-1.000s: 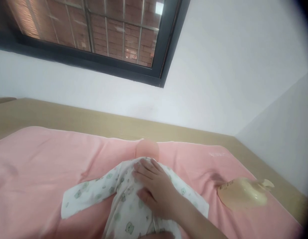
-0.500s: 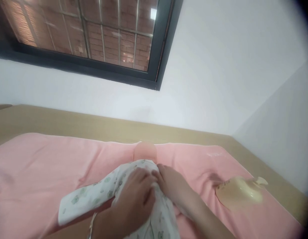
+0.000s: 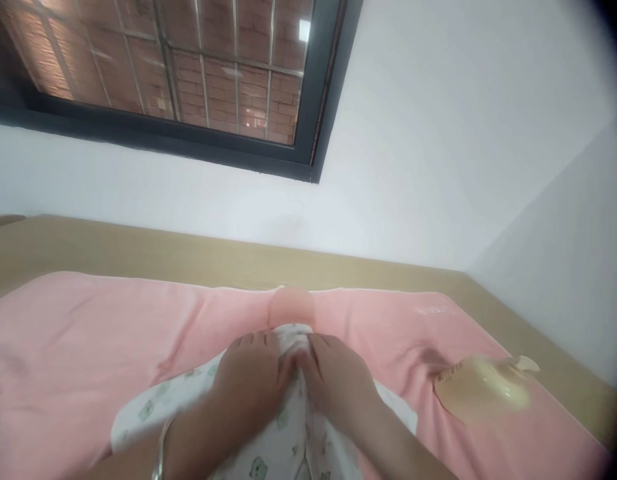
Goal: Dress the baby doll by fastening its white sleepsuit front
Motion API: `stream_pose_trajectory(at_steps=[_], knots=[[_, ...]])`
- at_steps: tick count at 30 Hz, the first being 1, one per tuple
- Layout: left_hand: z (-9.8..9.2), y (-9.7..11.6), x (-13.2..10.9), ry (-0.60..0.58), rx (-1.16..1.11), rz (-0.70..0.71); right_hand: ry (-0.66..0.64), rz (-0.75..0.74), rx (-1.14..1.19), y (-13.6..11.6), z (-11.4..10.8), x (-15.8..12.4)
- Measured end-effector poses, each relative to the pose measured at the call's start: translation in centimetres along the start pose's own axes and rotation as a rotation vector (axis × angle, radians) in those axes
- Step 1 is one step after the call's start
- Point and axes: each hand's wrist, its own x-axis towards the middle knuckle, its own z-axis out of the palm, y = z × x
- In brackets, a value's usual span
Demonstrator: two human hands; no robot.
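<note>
A white baby top (image 3: 258, 460) printed with small green figures is spread around a small body form, sleeves out to both sides. Above its collar shows a smooth, round, peach-coloured head-like shape (image 3: 291, 308), possibly a doll's; the rest is hidden. My left hand (image 3: 253, 370), with a bangle on its wrist, is closed on the cloth just left of the neckline. Opposite it, my right hand (image 3: 338, 373) grips the cloth on the right of the neckline. Both thumbs meet at the middle of the front, where a seam or opening runs down.
Under everything lies a pink cloth (image 3: 113, 320) with some wrinkles, on a wooden surface (image 3: 188, 253). A pale yellow bottle (image 3: 481, 390) with a spout-like top rests at the right. Behind stand a white wall (image 3: 413, 167) and a dark-framed window (image 3: 308, 153).
My left hand has shifted left, off the middle of the top, and lies level with the right. The right sleeve now shows spread out beyond my right wrist.
</note>
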Motion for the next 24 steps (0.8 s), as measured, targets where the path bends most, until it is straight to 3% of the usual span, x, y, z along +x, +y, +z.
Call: stream_pose_trajectory(at_steps=[4, 9, 12, 16, 18, 21, 24], knots=[[0.1, 0.4, -0.4, -0.008, 0.059, 0.027, -0.132, 0.045, 0.043, 1.3, 0.3, 1.5], [-0.8, -1.4, 1.5, -0.143, -0.219, -0.013, 0.017, -0.073, -0.037, -0.6, -0.3, -0.7], [-1.3, -1.5, 1.8, -0.216, -0.306, -0.030, 0.001, -0.058, -0.045, -0.7, -0.3, -0.6], [-0.7, -0.2, 0.5, -0.064, -0.013, -0.010, -0.175, 0.051, 0.063, 1.0, -0.2, 1.7], [-0.2, 0.0, 0.3, -0.048, 0.104, 0.032, -0.223, 0.041, 0.129, 1.3, -0.4, 2.1], [-0.1, -1.0, 1.1, -0.108, 0.004, 0.112, -0.125, -0.024, 0.058, 0.1, -0.7, 0.9], [-0.6, -2.4, 2.2, -0.209, -0.252, 0.079, -0.004, -0.086, -0.080, -1.1, -0.9, -0.3]])
